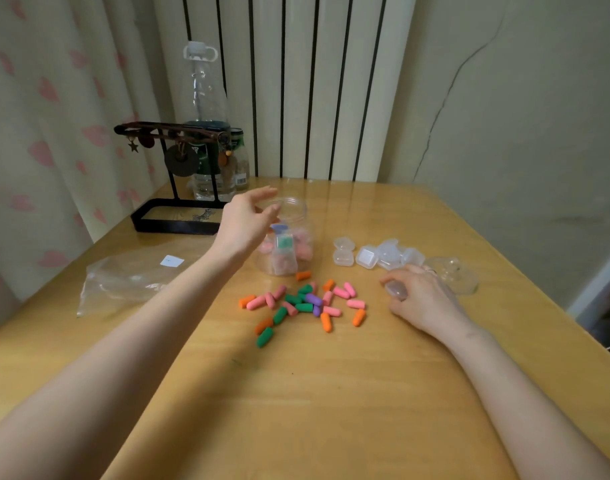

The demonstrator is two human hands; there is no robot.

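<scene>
Several foam earplugs (305,303), pink, orange, green and purple, lie scattered on the wooden table (331,393). Behind them stands an open clear plastic jar (298,216) holding small cases with earplugs inside. My left hand (244,220) hovers over the jar's mouth with relaxed, spread fingers and holds nothing. To the right of the pile, my right hand (417,294) rests on the table and grips a small clear plastic case (395,291). Several more small clear cases (383,254) sit behind that hand.
The jar's clear lid (456,273) lies at the right near the table edge. A clear plastic bag (130,278) lies at the left. A black jewellery stand (178,188) and a tall clear bottle (206,109) stand at the back left by the curtain.
</scene>
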